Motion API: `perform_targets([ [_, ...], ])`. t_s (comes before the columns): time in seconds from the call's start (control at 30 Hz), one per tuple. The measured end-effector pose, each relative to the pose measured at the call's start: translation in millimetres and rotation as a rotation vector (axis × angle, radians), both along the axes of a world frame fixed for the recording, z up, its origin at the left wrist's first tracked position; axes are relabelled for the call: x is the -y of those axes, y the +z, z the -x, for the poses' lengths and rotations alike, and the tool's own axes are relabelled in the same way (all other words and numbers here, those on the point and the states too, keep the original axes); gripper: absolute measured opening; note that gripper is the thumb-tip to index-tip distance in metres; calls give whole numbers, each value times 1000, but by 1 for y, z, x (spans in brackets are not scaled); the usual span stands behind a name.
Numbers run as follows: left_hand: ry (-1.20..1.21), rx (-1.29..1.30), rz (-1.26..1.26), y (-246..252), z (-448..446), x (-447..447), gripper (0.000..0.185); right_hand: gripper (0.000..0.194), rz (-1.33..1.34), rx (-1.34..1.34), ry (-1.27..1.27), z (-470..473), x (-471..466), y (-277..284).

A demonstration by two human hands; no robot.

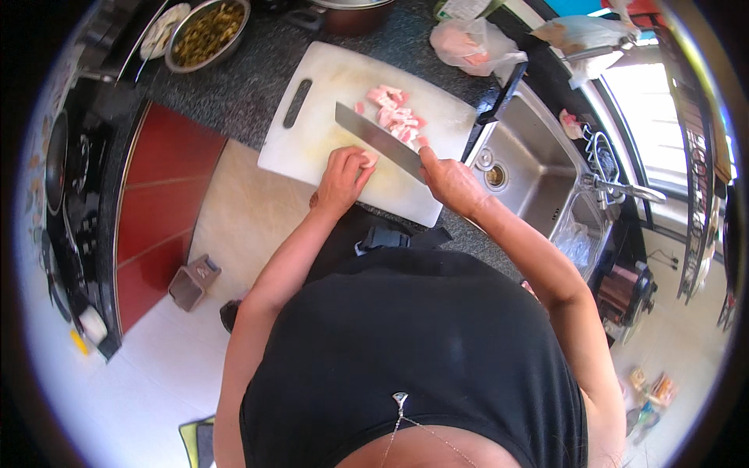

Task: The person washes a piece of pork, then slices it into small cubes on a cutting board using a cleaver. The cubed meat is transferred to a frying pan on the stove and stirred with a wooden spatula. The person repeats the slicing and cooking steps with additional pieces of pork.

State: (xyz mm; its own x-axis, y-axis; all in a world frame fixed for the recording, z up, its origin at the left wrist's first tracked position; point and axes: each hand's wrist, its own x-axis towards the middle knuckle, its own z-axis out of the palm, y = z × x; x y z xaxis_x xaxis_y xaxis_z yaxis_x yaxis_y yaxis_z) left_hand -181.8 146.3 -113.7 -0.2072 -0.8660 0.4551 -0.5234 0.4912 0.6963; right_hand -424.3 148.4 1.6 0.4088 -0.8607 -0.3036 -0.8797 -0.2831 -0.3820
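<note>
A white plastic cutting board [327, 76] with a slot handle lies on the dark stone countertop. My right hand [453, 180] grips a broad-bladed kitchen knife [383, 140], its blade slanting up and left across the board. Under the board's lower left part, my left hand [345, 175] pinches a piece of pale pink raw meat [368, 158] against the surface, just below the blade. Beyond the knife, several cut pieces of raw meat [398, 114] are heaped on the board.
Right of the board is a stainless steel sink [526, 146] with a faucet [629, 190]. A plastic bag [471, 47] with pinkish contents stands behind the board. A metal bowl [169, 50] of chopped greenish food sits at the back left, near a lidded pot [354, 17].
</note>
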Motion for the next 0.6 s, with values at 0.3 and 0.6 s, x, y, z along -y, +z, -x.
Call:
perform_targets([
  [0.3,12,-3,-17,4,2,0,22,25,-169,-182,89,-51,13,19],
  [0.6,40,-17,11,7,3,0,23,22,-128,-135,108,-56,14,31],
])
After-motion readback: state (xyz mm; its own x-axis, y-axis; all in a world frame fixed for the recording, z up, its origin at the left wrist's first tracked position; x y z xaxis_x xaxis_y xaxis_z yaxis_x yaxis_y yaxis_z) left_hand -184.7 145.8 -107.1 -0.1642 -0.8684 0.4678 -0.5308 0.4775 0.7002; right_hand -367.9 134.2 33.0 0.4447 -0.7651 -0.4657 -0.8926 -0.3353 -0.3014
